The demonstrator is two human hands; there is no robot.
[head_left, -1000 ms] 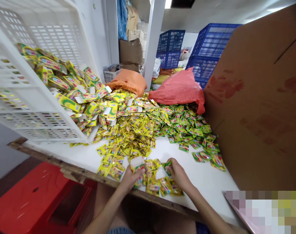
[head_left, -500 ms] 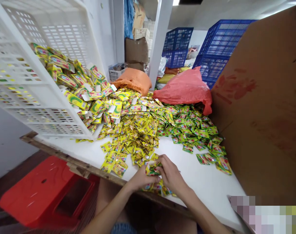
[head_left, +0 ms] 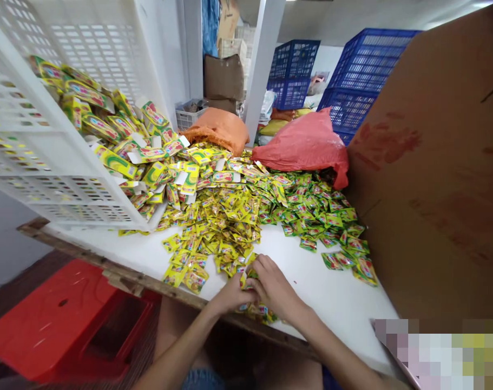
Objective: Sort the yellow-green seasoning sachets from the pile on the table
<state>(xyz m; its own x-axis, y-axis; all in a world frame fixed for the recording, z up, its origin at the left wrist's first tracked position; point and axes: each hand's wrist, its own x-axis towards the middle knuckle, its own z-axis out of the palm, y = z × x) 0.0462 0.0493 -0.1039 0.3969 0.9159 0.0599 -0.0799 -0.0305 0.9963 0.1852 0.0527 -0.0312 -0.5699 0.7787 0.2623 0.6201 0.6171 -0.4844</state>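
Note:
My left hand (head_left: 232, 294) is closed around a small yellow-green box (head_left: 243, 280), mostly hidden by my fingers. Bent over the same box from the other side, my right hand (head_left: 274, 284) has its fingers curled against the top; whether a sachet is also in them is hidden. Under my hands, several sachets (head_left: 256, 311) lie at the table's front edge. Just beyond is a heap of yellow sachets (head_left: 217, 222), with green sachets (head_left: 307, 211) spread farther right. Flat yellow boxes (head_left: 157, 154), some with white flaps standing up, spill across the back left.
A white plastic crate (head_left: 63, 157) lies tipped on the left of the white table (head_left: 311, 287). Orange (head_left: 219, 127) and red sacks (head_left: 307, 142) rest at the back. A tall cardboard box (head_left: 436, 179) walls the right side. A red stool (head_left: 55, 314) stands lower left.
My right hand has closed in farther over the small box, covering more of it. The whole view has shifted slightly, so everything sits a little more to the left.

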